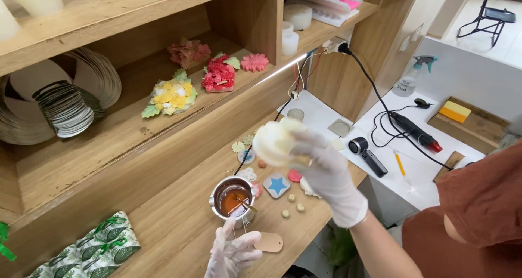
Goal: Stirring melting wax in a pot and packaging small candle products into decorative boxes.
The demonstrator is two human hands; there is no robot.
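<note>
Right hand [326,169] hides part of the blurred cream wax flower [274,142].

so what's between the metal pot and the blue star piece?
Head view: a small red-pink wax piece sits between the metal pot and the blue star piece, against the pot's rim.

Wooden shelving [136,120]; white table [462,76]; perhaps tiled floor [511,44].
</note>
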